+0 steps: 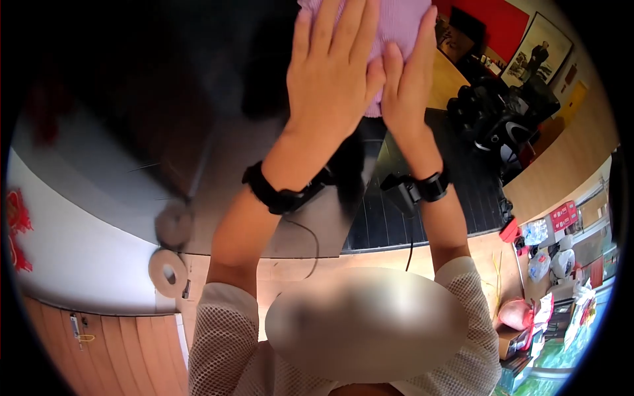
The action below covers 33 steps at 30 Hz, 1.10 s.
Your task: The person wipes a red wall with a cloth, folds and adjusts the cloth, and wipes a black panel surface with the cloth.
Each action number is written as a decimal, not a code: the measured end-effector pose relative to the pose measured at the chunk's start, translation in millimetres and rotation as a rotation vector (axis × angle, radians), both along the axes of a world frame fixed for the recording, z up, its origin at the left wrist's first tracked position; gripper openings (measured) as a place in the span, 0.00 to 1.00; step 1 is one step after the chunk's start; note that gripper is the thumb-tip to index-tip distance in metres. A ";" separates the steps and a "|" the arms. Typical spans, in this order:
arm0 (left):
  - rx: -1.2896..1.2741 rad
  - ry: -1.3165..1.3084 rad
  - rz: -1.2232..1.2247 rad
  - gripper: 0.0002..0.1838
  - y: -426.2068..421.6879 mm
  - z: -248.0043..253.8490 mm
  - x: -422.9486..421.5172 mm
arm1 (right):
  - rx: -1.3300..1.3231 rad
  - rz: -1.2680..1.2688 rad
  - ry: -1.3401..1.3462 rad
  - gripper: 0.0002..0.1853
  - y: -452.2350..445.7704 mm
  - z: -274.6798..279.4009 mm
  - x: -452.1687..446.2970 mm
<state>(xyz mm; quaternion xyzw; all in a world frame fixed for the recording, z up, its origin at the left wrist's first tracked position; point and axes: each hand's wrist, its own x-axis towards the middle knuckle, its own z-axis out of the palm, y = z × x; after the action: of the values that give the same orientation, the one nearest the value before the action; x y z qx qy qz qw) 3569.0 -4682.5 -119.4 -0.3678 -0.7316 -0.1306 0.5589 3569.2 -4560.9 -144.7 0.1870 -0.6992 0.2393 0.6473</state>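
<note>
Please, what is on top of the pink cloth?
The left hand and right hand lie flat on the pink cloth. The parts directly under them are covered and cannot be seen.

Framed picture (538, 49), plastic bags (563, 263); white wall (86, 244)

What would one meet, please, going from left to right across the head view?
Red decoration, beige ring, left hand, right hand, framed picture.
</note>
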 end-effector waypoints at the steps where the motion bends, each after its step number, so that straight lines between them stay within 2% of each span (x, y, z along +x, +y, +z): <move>1: 0.047 0.017 -0.066 0.33 4.2 -13.4 -11.2 | 0.008 -0.081 0.022 0.30 0.5 -7.0 -1.0; 2: 0.091 0.036 -0.134 0.35 6.5 -26.8 -21.0 | 0.012 -0.164 0.045 0.30 0.5 -17.0 -1.9; 3: 0.059 0.038 -0.100 0.34 5.3 -39.5 -20.5 | 0.029 -0.206 0.046 0.29 1.1 -30.3 -2.4; 6: -0.014 -0.095 -0.067 0.33 0.8 -96.2 -17.5 | 0.031 -0.178 -0.046 0.29 4.3 -88.5 -0.9; 10: -0.083 -0.220 -0.031 0.27 -0.6 -217.0 -11.5 | 0.002 -0.084 -0.282 0.30 7.9 -207.9 11.5; 12: -0.107 -0.245 -0.031 0.26 1.5 -280.9 -7.9 | -0.144 0.044 -0.510 0.37 7.5 -251.8 22.3; 14: -0.096 -0.332 -0.008 0.27 8.4 -307.0 -7.4 | -0.203 0.205 -0.574 0.39 17.2 -297.5 18.1; 15: -0.093 -0.392 0.010 0.27 10.3 -314.8 3.0 | -0.212 0.253 -0.664 0.35 19.8 -293.9 23.2; 16: -0.070 -0.398 0.023 0.27 15.0 -319.3 5.8 | -0.087 0.232 -0.580 0.34 21.7 -286.3 20.3; 18: -0.036 -0.394 0.076 0.27 17.9 -299.3 6.8 | -0.112 0.365 -0.595 0.35 24.7 -261.5 17.5; 19: -0.015 -0.483 0.056 0.28 20.8 -279.3 8.5 | -0.109 0.431 -0.542 0.35 25.2 -239.5 9.6; 21: 0.093 -0.343 0.098 0.27 29.0 -218.9 9.4 | -0.110 0.569 -0.464 0.35 30.1 -189.3 4.9; 23: 0.141 -0.396 0.073 0.31 36.5 -154.2 13.1 | 0.119 0.542 -0.292 0.34 40.8 -128.4 -4.4; 24: 0.198 -0.365 0.041 0.32 40.6 -128.5 11.5 | 0.142 0.563 -0.298 0.34 45.3 -107.6 -12.0; 26: 0.271 -0.208 0.017 0.33 50.3 -92.2 3.9 | 0.153 0.652 -0.182 0.33 45.0 -58.2 -18.4; 27: 0.273 -0.205 0.052 0.33 55.1 -81.9 6.2 | 0.164 0.699 -0.194 0.36 48.6 -50.0 -21.4; 29: 0.268 -0.197 0.096 0.35 51.4 -77.7 4.4 | 0.151 0.781 -0.156 0.39 42.0 -49.9 -32.6; 31: 0.296 -0.211 0.112 0.37 54.1 -108.0 0.0 | 0.161 0.806 -0.163 0.41 45.1 -76.6 -43.0; 33: 0.375 -0.404 0.160 0.44 49.7 -190.9 -13.8 | 0.137 0.785 -0.138 0.33 45.8 -148.5 -47.8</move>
<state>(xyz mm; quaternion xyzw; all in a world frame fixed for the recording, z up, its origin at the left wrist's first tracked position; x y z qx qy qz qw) 3555.2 -4632.8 -310.3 -0.1655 -0.8179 -0.2896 0.4688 3521.5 -4515.1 -293.2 0.4660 -0.6308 0.4330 0.4444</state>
